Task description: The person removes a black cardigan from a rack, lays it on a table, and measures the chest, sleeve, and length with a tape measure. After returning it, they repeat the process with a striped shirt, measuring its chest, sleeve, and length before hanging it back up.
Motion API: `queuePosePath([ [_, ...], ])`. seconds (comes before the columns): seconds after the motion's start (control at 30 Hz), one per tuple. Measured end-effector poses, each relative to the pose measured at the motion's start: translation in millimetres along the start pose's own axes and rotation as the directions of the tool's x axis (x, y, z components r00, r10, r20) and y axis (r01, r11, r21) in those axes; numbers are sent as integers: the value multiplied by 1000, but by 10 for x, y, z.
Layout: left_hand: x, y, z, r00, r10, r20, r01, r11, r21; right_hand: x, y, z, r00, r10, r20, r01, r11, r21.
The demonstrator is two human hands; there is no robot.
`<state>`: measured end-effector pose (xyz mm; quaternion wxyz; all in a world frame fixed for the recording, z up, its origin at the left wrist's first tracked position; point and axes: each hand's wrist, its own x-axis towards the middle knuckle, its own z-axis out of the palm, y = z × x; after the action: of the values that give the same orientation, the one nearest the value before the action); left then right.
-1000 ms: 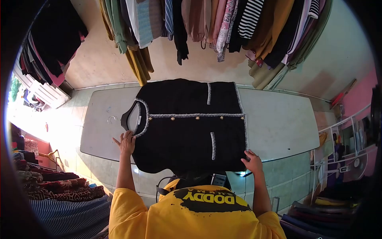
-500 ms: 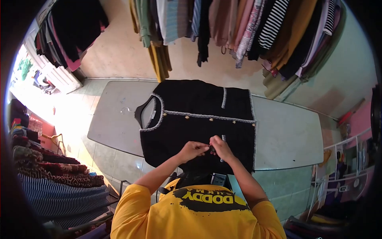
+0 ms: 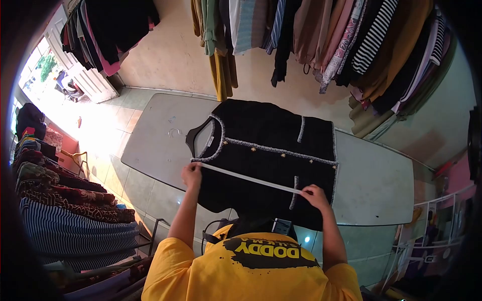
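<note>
A black button-front top [image 3: 251,170] with grey-white braided trim and gold buttons lies flat, its neck at the left. A black hanger [image 3: 191,136] with a metal hook is inside its neck opening. A white tape measure [image 3: 246,177] stretches taut across the near half of the top. At the tape's left end, by the near shoulder, my left hand [image 3: 191,175] is closed on it. My right hand [image 3: 315,196] pinches the other end near the lower pocket trim, close to the hem. Any markings on the tape are too small to read.
Beneath the top stands a grey table [image 3: 376,175] with rounded ends. Clothes [image 3: 321,40] hang along the far wall, and more dark clothes [image 3: 113,30] hang at the upper left. Folded or hanging garments [image 3: 75,226] fill the left side. A white rack [image 3: 432,210] stands at the right.
My hands, close together before, have moved apart: the left toward the shoulder, the right toward the hem. The white tape measure now shows stretched between them. The camera view has shifted slightly.
</note>
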<state>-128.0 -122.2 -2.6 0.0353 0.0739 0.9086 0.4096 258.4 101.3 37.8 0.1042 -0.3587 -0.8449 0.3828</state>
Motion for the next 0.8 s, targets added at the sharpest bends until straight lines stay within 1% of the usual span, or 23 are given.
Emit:
queuePosePath([
  [0.03, 68, -47, -4, 1000, -3, 1, 3, 1000, 3, -47, 148, -39, 1000, 28, -11, -28, 999, -16],
  [0.1, 234, -222, 87, 981, -183, -70, 184, 983, 13, -92, 248, -81, 994, 109, 4, -109, 994, -1],
  [0.13, 316, -323, 139, 981, -182, -66, 183, 983, 14, -99, 272, -72, 994, 112, 3, -112, 994, -2],
  [0.17, 409, -457, 219, 976, -214, -45, 206, 969, -138, -101, 253, -62, 993, 122, 3, -122, 992, -22],
  [0.2, 441, -464, 242, 970, -241, -18, 226, 931, -286, -105, 235, -53, 991, 132, 1, -132, 990, -41],
  [0.23, 463, -473, 267, 971, -237, -12, 224, 932, -285, -99, 221, -47, 991, 137, -4, -137, 990, -41],
  [0.3, 475, -416, 243, 966, -259, -10, 242, 917, -316, -83, 197, -24, 986, 166, 1, -165, 981, -99],
  [0.37, 535, -478, 264, 965, -261, -12, 245, 921, -304, -78, 209, 17, 984, 178, -24, -180, 980, -86],
  [0.43, 514, -442, 261, 960, -279, -34, 253, 912, -323, -81, 250, 52, 991, 118, -62, -124, 986, -108],
  [0.47, 471, -367, 202, 961, -274, -34, 254, 925, -281, -85, 243, 67, 992, 93, -84, -102, 989, -103],
  [0.5, 463, -343, 200, 967, -245, -73, 218, 939, -267, -84, 233, 69, 993, 63, -103, -76, 989, -125],
  [0.53, 441, -325, 191, 966, -254, -51, 227, 924, -306, -85, 228, 59, 994, 71, -89, -79, 993, -92],
  [0.57, 451, -344, 211, 964, -261, -52, 234, 924, -304, -88, 221, 7, 994, 75, -75, -80, 995, -59],
  [0.63, 506, -448, 271, 973, -224, -55, 198, 935, -295, -100, 249, -182, 985, 174, 19, -175, 983, 48],
  [0.7, 499, -438, 278, 971, -235, -51, 207, 924, -321, -158, 513, -361, 987, 156, -50, -155, 988, 17],
  [0.77, 494, -433, 274, 974, -226, -29, 203, 918, -340, -249, 742, -609, 945, 311, -100, -312, 950, 5],
  [0.8, 495, -435, 274, 974, -225, -21, 203, 911, -360, -295, 831, -719, 942, 318, -107, -320, 948, 4],
])
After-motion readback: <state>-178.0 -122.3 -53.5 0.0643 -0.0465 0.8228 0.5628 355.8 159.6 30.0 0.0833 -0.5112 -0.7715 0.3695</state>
